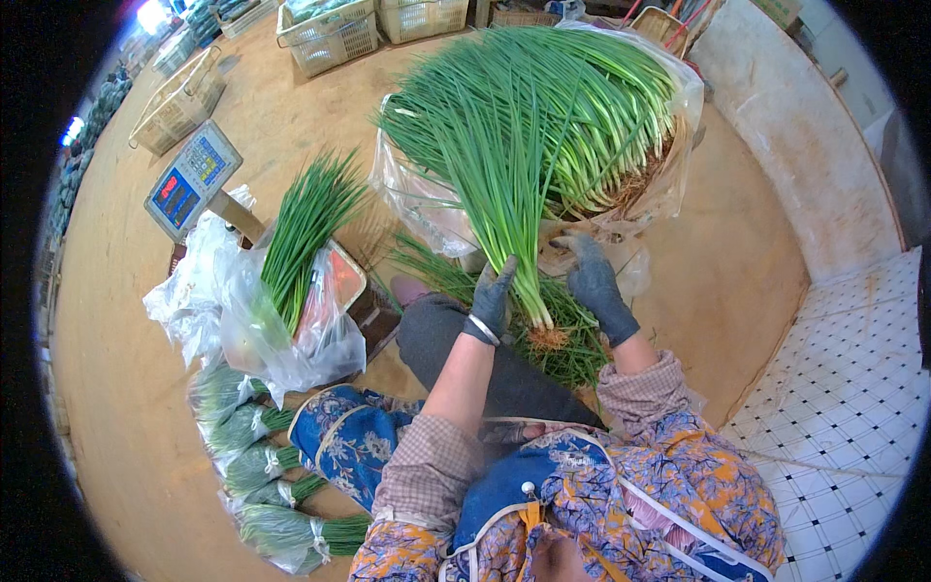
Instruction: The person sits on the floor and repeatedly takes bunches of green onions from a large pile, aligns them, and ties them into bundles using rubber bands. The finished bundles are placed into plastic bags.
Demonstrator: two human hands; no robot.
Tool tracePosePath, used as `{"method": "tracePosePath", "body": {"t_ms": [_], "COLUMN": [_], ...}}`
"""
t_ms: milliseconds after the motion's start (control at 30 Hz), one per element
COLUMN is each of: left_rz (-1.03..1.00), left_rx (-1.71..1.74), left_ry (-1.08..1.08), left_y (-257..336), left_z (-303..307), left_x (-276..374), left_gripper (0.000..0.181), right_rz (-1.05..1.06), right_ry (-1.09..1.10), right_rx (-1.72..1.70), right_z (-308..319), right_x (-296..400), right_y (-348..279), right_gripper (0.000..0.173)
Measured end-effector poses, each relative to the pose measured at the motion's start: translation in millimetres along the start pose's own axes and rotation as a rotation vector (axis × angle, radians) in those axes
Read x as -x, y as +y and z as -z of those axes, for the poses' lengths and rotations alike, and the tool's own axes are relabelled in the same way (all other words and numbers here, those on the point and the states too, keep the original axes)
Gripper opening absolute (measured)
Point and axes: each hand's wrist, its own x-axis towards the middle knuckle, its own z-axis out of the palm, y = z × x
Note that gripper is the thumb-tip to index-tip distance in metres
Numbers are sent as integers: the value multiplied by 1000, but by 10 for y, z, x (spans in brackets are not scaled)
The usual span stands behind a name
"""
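My left hand [494,297], in a dark grey glove, grips a bunch of green onions [503,211] near its white stem ends. The bunch's roots [547,338] point towards me and its green leaves reach away over a large heap of green onions [618,109]. Just right of the bunch is my right hand [595,284], gloved as well, fingers apart and holding nothing. Beneath the large heap a clear plastic sheet [422,211] spreads over its support. Loose green leaves [574,364] lie below my hands.
At the left, a digital scale [193,178] carries an open plastic bag [291,349] with green onions [309,233] inside. Several tied bagged bundles [280,535] lie on the floor nearer me. Plastic crates [331,40] stand farther back. A low wall [800,124] and white tiles [836,378] border the right.
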Motion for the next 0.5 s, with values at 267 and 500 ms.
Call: {"method": "tracePosePath", "body": {"t_ms": [267,500], "left_rz": [57,93], "left_rx": [39,166], "left_ry": [-39,3], "left_y": [41,-10], "left_z": [-1,51], "left_x": [29,-20], "left_gripper": [32,29], "right_rz": [-154,-320], "right_ry": [-466,-188], "right_rx": [-99,-337], "right_z": [137,-54], "right_x": [-131,78], "right_y": [-575,-383], "right_gripper": [78,56]}}
